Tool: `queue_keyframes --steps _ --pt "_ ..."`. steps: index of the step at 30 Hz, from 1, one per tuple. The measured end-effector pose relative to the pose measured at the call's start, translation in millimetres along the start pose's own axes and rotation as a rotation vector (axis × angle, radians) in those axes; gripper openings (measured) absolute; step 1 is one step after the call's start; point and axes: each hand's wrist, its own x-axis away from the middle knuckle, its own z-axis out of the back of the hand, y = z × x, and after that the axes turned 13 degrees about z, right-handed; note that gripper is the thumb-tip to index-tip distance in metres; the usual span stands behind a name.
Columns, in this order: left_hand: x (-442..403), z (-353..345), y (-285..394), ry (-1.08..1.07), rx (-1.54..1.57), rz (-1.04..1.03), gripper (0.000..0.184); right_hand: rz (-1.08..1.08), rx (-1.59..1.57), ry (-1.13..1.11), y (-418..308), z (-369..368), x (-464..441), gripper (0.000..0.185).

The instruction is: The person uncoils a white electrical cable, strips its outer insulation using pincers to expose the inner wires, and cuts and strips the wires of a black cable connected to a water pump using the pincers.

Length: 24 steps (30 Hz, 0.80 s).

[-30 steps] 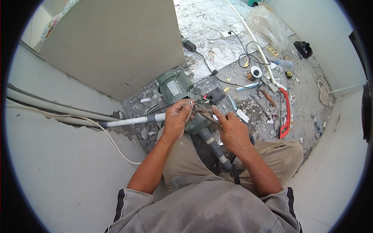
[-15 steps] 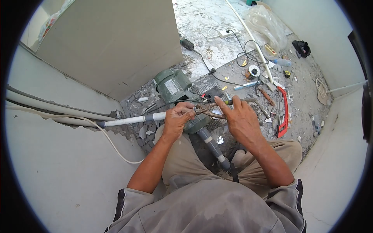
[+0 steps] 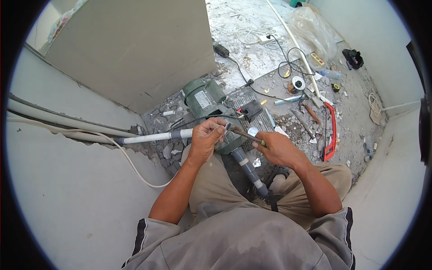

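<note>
In my right hand (image 3: pixel 280 149), the fingers are wrapped round the closed handles of a pair of worn pliers (image 3: pixel 243 133). The jaws point left and meet a small dark piece (image 3: pixel 228 126) at my left fingertips. My left hand (image 3: pixel 207 140) pinches that piece between thumb and fingers; its kind is too small to make out. Just beyond my hands stands a green water pump (image 3: pixel 203 100) with a motor label. A grey pipe (image 3: pixel 247 170) runs from it towards me between my legs, and a white pipe (image 3: pixel 157 137) leads left to the wall.
Rubble covers the ground. To the right lie a red hacksaw (image 3: pixel 330 135), a rusty-handled tool (image 3: pixel 312 114) and a long white pipe (image 3: pixel 290 33). A spool (image 3: pixel 297 84), a plastic bottle (image 3: pixel 330 74) and black cable (image 3: pixel 265 94) lie farther back. Walls stand close on both sides.
The pliers' handles, spread apart before, are now squeezed together. My right hand has moved down and its fingers have curled round them. My left hand stays in nearly the same place.
</note>
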Motion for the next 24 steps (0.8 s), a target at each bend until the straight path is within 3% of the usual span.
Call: queue_keyframes --steps 13,18,24 --pt "9.7 -1.0 21.8 0.033 0.111 -0.023 0.023 -0.005 -1.191 -0.062 -8.7 -66.3 -9.3 0.035" --pt "13.4 -3.8 19.0 0.201 -0.115 -0.111 0.023 -0.005 -1.328 -0.101 -20.3 -67.6 -9.2 0.034" --pt "10.4 3.9 -1.6 0.406 -0.385 -0.347 0.031 -0.063 -1.744 -0.223 -35.1 -85.2 -2.8 0.041"
